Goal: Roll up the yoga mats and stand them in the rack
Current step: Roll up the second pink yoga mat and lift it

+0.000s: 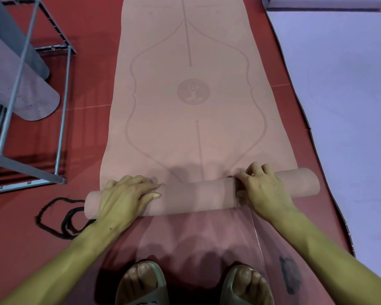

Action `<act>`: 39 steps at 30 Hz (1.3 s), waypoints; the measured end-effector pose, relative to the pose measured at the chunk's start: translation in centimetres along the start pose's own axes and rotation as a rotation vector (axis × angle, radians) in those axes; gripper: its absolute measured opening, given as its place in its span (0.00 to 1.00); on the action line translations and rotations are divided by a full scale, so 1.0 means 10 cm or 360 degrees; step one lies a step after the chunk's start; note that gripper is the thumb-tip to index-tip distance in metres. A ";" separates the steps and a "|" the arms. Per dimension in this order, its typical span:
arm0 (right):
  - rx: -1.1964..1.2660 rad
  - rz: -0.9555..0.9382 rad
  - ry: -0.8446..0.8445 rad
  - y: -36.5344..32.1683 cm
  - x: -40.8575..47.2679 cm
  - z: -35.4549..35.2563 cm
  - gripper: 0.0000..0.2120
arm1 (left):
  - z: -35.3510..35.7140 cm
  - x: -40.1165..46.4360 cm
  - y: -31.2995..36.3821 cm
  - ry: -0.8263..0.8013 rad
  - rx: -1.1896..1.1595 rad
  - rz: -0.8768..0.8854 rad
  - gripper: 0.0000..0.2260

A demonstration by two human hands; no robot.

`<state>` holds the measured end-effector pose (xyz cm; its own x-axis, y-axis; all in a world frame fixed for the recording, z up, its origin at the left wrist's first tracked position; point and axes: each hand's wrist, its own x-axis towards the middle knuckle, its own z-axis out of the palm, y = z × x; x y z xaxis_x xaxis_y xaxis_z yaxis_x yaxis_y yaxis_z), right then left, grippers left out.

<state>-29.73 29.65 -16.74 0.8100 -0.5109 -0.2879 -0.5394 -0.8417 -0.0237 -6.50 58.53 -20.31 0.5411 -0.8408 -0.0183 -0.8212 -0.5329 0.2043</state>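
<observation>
A pink yoga mat (191,111) with printed guide lines lies flat on the red floor, stretching away from me. Its near end is wound into a roll (198,198) that lies crosswise in front of me. My left hand (125,194) rests flat on the left part of the roll, fingers fairly straight and pointing right. My right hand (262,186) grips the right part of the roll, fingers bent over its top and thumb on the near side. A grey metal rack (62,119) stands at the left with two rolled mats, one mauve (31,95) and one grey (15,45), inside it.
A lavender mat (343,106) lies flat on the right, with a rolled portion (326,3) at its far end. A loop of black cord (59,216) lies on the floor left of the roll. My feet in sandals (196,285) stand just behind the roll.
</observation>
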 end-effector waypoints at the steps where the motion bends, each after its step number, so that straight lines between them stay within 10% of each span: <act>1: 0.0015 -0.0002 0.0036 0.00 -0.01 0.03 0.21 | -0.02 0.01 -0.01 -0.0012 -0.0008 -0.0008 0.23; 15: 0.0146 -0.0005 0.0310 -0.01 0.08 0.06 0.10 | -0.30 0.24 0.08 -0.0460 -0.0059 -0.0131 0.38; 23: 0.0193 -0.0066 0.0132 0.02 0.07 -0.11 0.22 | -0.27 0.33 0.03 -0.0582 -0.0044 -0.0102 0.40; 29: 0.0015 -0.0056 0.0080 -0.01 0.12 -0.04 0.36 | -0.30 0.42 -0.03 -0.0446 -0.0249 -0.0154 0.29; 39: -0.0153 -0.0020 0.0017 -0.10 0.31 -0.17 0.30 | -0.13 0.37 0.03 -0.0008 0.0161 0.0136 0.26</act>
<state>-26.31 28.64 -16.00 0.8192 -0.5016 -0.2781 -0.5049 -0.8607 0.0650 -4.46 55.37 -19.01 0.4675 -0.8840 -0.0101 -0.8786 -0.4658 0.1054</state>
